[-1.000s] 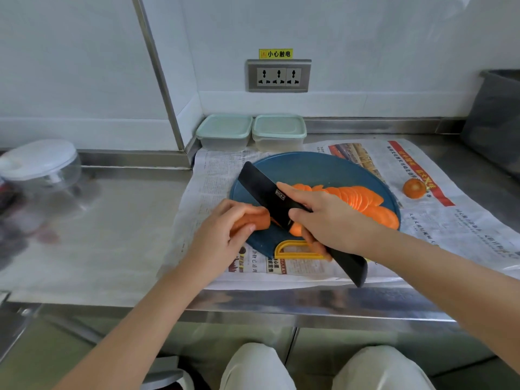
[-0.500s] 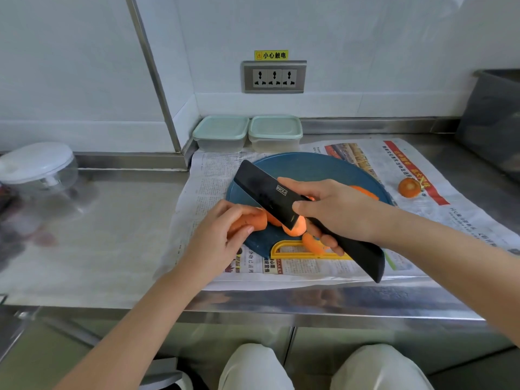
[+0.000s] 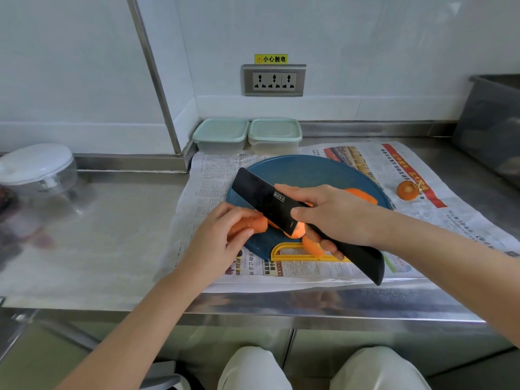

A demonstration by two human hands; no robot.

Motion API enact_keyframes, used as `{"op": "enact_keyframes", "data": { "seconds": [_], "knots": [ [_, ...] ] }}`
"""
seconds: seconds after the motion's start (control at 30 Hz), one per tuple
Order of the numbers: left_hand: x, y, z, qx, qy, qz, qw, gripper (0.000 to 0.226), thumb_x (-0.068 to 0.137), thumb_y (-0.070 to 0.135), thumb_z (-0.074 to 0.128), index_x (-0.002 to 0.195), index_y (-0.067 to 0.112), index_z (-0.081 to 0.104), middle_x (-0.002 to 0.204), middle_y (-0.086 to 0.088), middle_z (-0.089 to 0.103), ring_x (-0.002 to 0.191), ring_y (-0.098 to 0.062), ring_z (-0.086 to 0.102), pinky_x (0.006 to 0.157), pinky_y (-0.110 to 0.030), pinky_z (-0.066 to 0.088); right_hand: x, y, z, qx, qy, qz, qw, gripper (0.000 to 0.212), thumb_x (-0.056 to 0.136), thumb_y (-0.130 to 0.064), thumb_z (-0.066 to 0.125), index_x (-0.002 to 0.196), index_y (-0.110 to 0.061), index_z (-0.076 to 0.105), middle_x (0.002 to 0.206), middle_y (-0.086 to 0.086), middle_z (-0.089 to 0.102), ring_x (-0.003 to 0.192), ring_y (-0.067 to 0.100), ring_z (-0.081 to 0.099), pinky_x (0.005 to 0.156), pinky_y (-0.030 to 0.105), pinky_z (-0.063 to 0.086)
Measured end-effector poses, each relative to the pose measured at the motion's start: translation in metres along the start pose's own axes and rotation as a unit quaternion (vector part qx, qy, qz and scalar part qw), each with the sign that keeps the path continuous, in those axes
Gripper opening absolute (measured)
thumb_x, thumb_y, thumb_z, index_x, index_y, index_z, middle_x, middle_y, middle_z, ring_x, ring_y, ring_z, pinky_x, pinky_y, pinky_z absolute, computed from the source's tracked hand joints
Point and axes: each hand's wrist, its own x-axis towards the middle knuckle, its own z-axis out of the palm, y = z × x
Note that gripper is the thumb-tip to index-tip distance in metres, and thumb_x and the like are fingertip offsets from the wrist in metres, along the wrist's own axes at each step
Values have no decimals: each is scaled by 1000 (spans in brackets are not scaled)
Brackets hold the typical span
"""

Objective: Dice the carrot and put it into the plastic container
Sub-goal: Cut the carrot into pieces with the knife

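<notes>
White tiled walls meet at a steel corner strip, with a triple socket (image 3: 274, 80) and a yellow warning sticker (image 3: 271, 59) above it. Stainless steel counter (image 3: 112, 235) below, newspaper (image 3: 208, 187) spread over it, and a round blue cutting board (image 3: 309, 170) on the paper.

On that board, the left hand (image 3: 216, 243) curls its fingers and thumb round the carrot (image 3: 250, 224), pinning it down. The cut face of the carrot shows just beside those fingertips. The right hand (image 3: 337, 218) is wrapped round the black knife (image 3: 261, 198). Its blade slants over the carrot's cut end, with an orange slice (image 3: 298, 230) against its lower edge.

More slices (image 3: 363, 194) peek out beyond the right hand. A yellow peeler (image 3: 289, 253) lies just under that grip.

Well beyond both hands, two lidded plastic containers (image 3: 221, 135) sit side by side against the wall. A carrot end (image 3: 407, 190) lies on the paper, out past the right hand. Far off the left hand's side stands a white-lidded clear bowl (image 3: 36, 167); a grey bin (image 3: 492, 122) sits opposite.
</notes>
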Motion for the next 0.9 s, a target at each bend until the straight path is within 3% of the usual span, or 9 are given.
{"op": "enact_keyframes", "data": {
  "seconds": [0.17,0.33,0.57,0.73,0.9],
  "knots": [
    [0,-1,0,5,5,13,1000,29,90,17,62,118,24,62,106,11,48,100,-10,51,82,-11,36,0,-3,1,-72,4,-10,997,56,101,-15,36,147,-45,23,59,12,56,45,23,51,39,21,43],
    [-1,-1,0,12,6,13,1000,28,90,17,62,118,22,63,105,10,47,97,-9,49,78,-8,33,1,-8,1,-101,-1,-4,995,56,101,-17,37,148,-45,23,57,5,57,39,18,51,40,28,47],
    [0,-1,0,11,12,17,1000,28,89,16,64,116,20,64,103,10,48,95,-9,50,77,-7,33,-1,-7,1,-110,1,-10,994,56,101,-16,37,147,-44,25,48,-2,56,37,17,51,41,29,49],
    [0,0,-1,-4,27,14,1000,28,85,13,68,113,20,66,104,9,53,96,-9,53,79,-9,35,1,-7,-1,-81,-6,-6,997,57,101,-14,35,149,-41,22,60,13,55,42,20,49,39,23,44],
    [-1,0,0,-12,38,13,999,29,83,12,70,111,19,68,103,9,56,95,-12,57,79,-11,36,3,-10,-1,-75,-16,0,997,58,101,-12,35,149,-41,22,54,6,50,39,17,47,39,23,44]
  ]
}}
